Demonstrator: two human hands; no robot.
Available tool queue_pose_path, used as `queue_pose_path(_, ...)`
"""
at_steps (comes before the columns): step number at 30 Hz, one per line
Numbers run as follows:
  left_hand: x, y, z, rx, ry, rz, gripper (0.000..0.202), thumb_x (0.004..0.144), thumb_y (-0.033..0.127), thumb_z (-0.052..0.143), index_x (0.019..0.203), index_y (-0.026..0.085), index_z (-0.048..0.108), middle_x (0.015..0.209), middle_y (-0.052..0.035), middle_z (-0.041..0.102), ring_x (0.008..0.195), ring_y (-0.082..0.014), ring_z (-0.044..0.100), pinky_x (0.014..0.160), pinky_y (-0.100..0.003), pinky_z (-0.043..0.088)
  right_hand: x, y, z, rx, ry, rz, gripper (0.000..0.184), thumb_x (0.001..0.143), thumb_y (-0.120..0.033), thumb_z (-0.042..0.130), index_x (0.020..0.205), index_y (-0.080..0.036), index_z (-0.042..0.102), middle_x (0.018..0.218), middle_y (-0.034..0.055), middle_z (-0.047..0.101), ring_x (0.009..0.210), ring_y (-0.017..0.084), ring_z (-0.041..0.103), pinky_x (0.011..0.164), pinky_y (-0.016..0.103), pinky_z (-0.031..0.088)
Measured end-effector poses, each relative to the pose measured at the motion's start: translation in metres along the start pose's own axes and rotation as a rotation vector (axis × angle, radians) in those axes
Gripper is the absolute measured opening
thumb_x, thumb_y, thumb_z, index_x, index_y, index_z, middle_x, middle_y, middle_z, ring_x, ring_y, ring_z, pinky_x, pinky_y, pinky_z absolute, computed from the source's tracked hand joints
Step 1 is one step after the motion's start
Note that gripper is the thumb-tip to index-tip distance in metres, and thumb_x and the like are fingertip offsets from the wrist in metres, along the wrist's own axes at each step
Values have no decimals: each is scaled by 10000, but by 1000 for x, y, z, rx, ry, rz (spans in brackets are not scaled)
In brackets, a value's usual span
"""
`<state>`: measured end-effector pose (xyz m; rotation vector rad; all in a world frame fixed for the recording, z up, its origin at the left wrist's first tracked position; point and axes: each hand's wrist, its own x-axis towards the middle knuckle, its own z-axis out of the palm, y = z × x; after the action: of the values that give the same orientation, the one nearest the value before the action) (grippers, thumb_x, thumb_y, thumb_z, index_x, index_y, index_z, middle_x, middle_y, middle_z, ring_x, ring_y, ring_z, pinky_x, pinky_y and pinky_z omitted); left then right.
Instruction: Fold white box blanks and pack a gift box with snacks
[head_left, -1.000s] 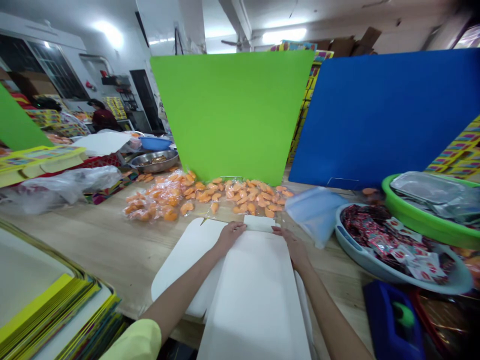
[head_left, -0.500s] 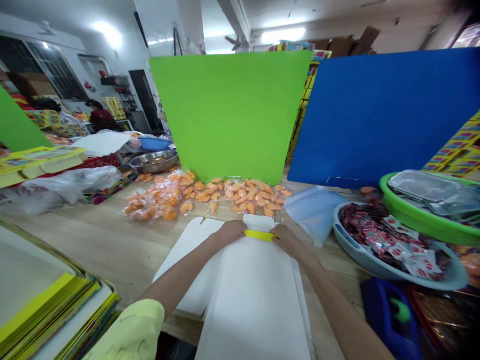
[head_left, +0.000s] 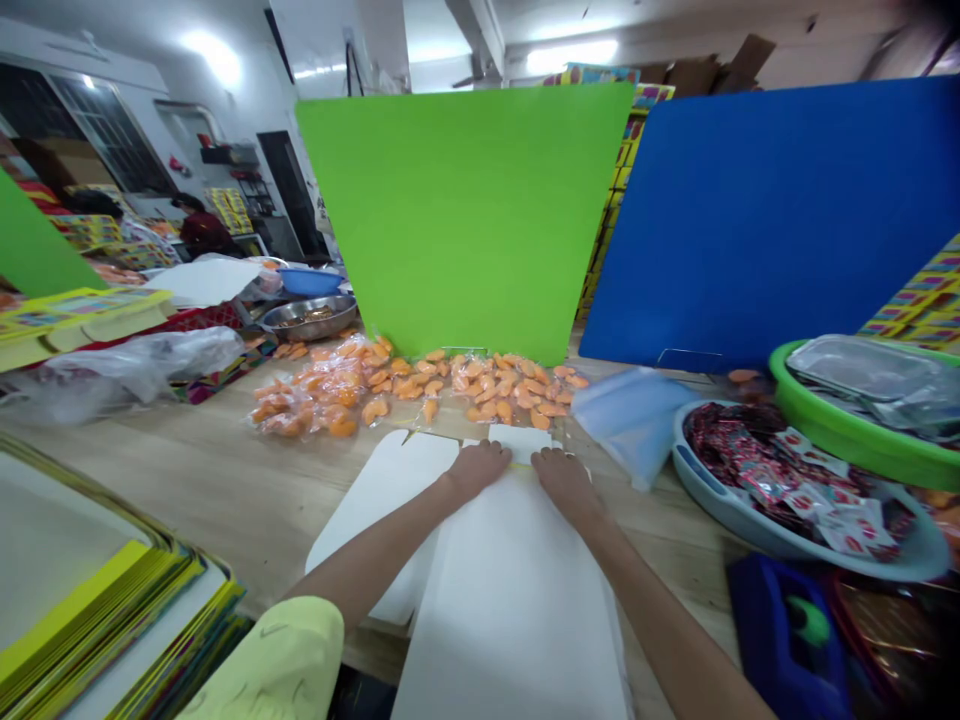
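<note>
A flat white cardboard box blank (head_left: pixel 517 580) lies on the table in front of me, its long panel running towards my body and a wider side panel (head_left: pixel 390 500) at the left. My left hand (head_left: pixel 482 468) is bent over the fold near the blank's far end, fingers closed on it. My right hand (head_left: pixel 564 482) is closed on the same fold, a short gap to the right. Between them only a thin yellow line of the fold shows. A small white end flap (head_left: pixel 519 440) sticks out beyond my fingers. Both sets of fingertips are partly hidden.
Orange wrapped pieces (head_left: pixel 337 390) are heaped behind the blank, before a green board (head_left: pixel 465 220) and a blue board (head_left: pixel 765 220). At right are a clear plastic bag (head_left: pixel 630 415), a basin (head_left: pixel 697 475) of sachets and a blue tape dispenser (head_left: pixel 780 640). Stacked blanks (head_left: pixel 97 620) stand left.
The yellow strip between my hands has been folded down and now shows only as a thin line. Both hands have turned lower over the fold. The view has shifted slightly.
</note>
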<state>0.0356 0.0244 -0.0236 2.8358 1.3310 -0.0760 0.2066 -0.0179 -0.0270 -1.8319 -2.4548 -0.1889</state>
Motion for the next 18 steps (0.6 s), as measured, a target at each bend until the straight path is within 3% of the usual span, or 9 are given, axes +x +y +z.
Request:
queue_pose_path(5,-7,-16,-19,-16,-43,-61,250,823,109,390,1012,198,527,995,-91,586,946,-212,546,733,-301,459,-6,5,-13,20,59,82,174,849,-189,427,984,-177,537,992,80,580,959,223,499,792,346,341)
queue_pose_path(8,-22,-38,-37,-27,-37,-227,384,798,55,350,1132,196,478,1020,-108,599,926,-212,572,717,-289,450,-14,18,-28,146,202,263,276,861,-311,427,1102,-191,488,1081,78,557,1024,223,477,834,362,322)
queue_pose_path(11,-53,-48,-50,-32,-35,-436,544,747,-4,307,1273,128,339,955,-157,629,829,-227,613,650,-291,444,-31,29,-46,274,272,393,229,860,-330,417,1022,-215,531,1030,53,579,993,216,501,787,348,342)
queue_pose_path(13,-83,-37,-50,-62,-43,-539,647,718,4,331,1346,70,189,852,-165,651,757,-236,627,610,-288,433,-44,30,-54,233,229,414,205,855,-312,417,964,-205,554,989,62,589,959,228,517,749,351,354)
queue_pose_path(15,-120,-9,-40,-184,-63,-614,716,720,67,377,1374,50,85,783,-153,659,732,-252,626,609,-302,424,-57,24,-57,140,151,464,217,856,-305,400,923,-182,565,957,95,591,921,256,533,711,365,368)
queue_pose_path(17,-159,27,-26,-417,-89,-659,661,770,183,388,1375,62,152,755,-157,657,706,-268,617,623,-343,421,-68,15,-52,82,69,547,289,863,-343,362,920,-143,564,940,147,585,899,299,542,678,388,384)
queue_pose_path(18,-177,45,-19,-654,-121,-612,636,773,244,416,1366,112,227,726,-133,658,680,-262,611,610,-344,422,-71,11,-47,95,37,592,343,861,-379,350,944,-119,557,943,176,580,907,320,541,671,400,393)
